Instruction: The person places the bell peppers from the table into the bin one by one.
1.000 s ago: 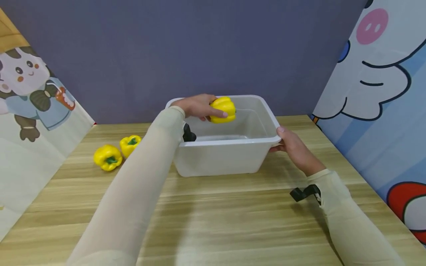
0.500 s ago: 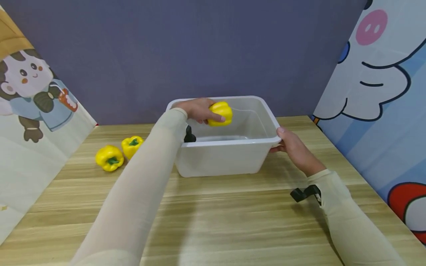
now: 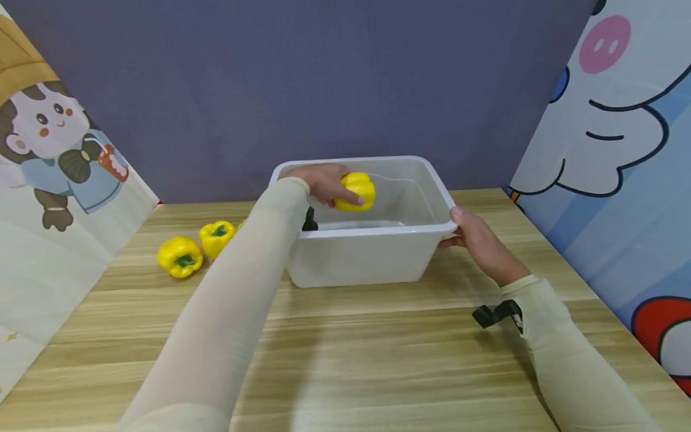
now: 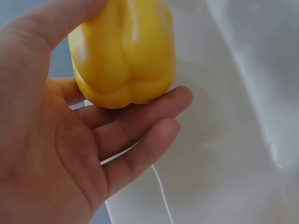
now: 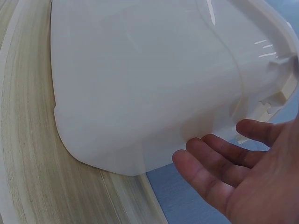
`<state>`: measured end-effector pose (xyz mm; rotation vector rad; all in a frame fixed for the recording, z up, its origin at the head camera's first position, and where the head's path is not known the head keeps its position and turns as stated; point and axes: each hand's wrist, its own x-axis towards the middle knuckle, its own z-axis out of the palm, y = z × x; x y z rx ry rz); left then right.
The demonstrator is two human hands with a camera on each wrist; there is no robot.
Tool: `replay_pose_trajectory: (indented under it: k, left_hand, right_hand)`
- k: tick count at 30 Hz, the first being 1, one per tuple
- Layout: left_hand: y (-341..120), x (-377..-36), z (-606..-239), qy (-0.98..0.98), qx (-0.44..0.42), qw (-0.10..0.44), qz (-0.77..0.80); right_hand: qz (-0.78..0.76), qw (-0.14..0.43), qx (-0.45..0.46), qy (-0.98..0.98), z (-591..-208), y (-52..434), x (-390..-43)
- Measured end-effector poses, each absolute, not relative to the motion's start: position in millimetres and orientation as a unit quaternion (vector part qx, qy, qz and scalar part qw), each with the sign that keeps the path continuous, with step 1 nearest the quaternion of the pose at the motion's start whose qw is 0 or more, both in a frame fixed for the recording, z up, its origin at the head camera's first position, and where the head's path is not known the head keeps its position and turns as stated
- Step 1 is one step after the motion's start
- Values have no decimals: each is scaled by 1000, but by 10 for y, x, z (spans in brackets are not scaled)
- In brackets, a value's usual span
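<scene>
My left hand (image 3: pixel 323 182) grips a yellow bell pepper (image 3: pixel 356 191) inside a white plastic bin (image 3: pixel 378 230), below its rim near the back left. In the left wrist view the thumb and curled fingers of this hand (image 4: pixel 70 140) wrap the pepper (image 4: pixel 124 51) above the bin's floor (image 4: pixel 224 140). My right hand (image 3: pixel 480 243) holds the bin's front right corner, thumb on top of the rim and fingers beneath it. The right wrist view shows those fingers (image 5: pixel 219 163) stretched out under the rim beside the bin's wall (image 5: pixel 140 84).
Two more yellow peppers (image 3: pixel 180 256) (image 3: pixel 217 236) lie on the wooden table (image 3: pixel 378 348) left of the bin. Cartoon-printed panels stand at the left (image 3: pixel 54 180) and right (image 3: pixel 621 150), and a dark wall stands behind.
My left hand has lowered the pepper from rim height down into the bin. The right hand has stayed on the bin's corner.
</scene>
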<state>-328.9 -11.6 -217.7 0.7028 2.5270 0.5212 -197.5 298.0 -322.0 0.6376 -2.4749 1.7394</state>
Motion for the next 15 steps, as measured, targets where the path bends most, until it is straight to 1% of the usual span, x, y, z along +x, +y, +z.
replay_pose_trajectory:
  k: [9, 15]
  left_hand:
    - [-112, -3283, -2187, 929, 224, 254, 152]
    - [-115, -3283, -2182, 929, 222, 263, 137]
  right_hand:
    - [559, 26, 208, -802, -3209, 2972, -1974]
    - [563, 28, 210, -799, -3219, 2975, -1986]
